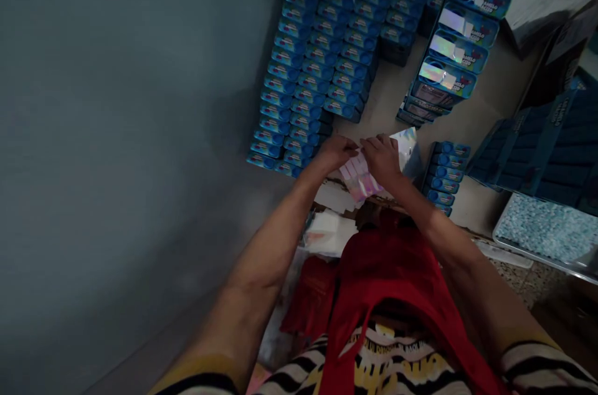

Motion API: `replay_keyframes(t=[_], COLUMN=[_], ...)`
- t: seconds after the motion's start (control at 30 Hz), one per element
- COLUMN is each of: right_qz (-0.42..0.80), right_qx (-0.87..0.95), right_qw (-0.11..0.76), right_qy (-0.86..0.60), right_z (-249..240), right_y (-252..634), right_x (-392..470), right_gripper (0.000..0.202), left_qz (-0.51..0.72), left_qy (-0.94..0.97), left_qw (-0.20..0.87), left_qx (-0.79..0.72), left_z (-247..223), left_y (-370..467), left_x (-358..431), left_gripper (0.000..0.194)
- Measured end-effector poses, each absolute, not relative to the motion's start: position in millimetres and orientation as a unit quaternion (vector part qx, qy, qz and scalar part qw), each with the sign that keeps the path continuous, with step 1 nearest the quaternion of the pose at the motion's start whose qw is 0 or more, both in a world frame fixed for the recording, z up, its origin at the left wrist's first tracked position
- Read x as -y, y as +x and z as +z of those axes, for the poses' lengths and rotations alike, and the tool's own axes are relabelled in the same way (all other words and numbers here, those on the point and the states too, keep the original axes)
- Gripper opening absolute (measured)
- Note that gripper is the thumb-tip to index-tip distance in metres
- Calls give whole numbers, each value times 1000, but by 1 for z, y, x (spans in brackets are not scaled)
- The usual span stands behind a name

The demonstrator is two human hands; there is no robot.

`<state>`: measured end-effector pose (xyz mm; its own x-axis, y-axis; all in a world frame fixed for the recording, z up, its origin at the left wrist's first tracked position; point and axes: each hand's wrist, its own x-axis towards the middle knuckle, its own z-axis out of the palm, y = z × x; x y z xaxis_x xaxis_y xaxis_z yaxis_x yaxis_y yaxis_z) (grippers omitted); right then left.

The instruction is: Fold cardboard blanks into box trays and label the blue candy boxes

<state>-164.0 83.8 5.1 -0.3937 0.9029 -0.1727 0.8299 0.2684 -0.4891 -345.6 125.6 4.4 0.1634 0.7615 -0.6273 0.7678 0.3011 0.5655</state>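
Observation:
A sheet of shiny, iridescent labels (359,180) with pale strips spans the space below and between my hands, near the table's front edge. My left hand (340,152) has its fingers pinched at the sheet's upper left. Close beside it, my right hand (382,161) is closed with curled fingers at the sheet's upper right; the exact grip of the fingertips is hidden. A second silvery sheet (407,144) pokes out past the right hand. Further up, a row of blue boxes (448,78) carries similar shiny strips on their tops.
Dense rows of small blue boxes (308,65) stand along the wall (140,102) at left. A short row (443,177) sits right of my hands. Stacked blue boxes (546,139) and a tray of pale blue pieces (551,227) are at far right. My red apron (397,258) hangs below.

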Motion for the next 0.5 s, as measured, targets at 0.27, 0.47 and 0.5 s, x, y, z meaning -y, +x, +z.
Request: replay_keyframes(t=[0.27,0.47,0.5], right_qz=[250,246,245], right_qx=[808,807,804], right_qw=[73,73,75], right_qy=[-529,-532,-536], right_z=[-14,-6,-3], right_y=[-163,-154,-152], right_x=[-32,-1,0], right_gripper=[53,50,47], left_qz=[37,-1,-9], left_qy=[474,497,507], left_qw=[599,583,571], left_qx=[-645,-643,-645], left_z=[-3,10,11], left_y=[-354,-350,-349], left_x=[-105,-96,-97], left_gripper=[15,16,13])
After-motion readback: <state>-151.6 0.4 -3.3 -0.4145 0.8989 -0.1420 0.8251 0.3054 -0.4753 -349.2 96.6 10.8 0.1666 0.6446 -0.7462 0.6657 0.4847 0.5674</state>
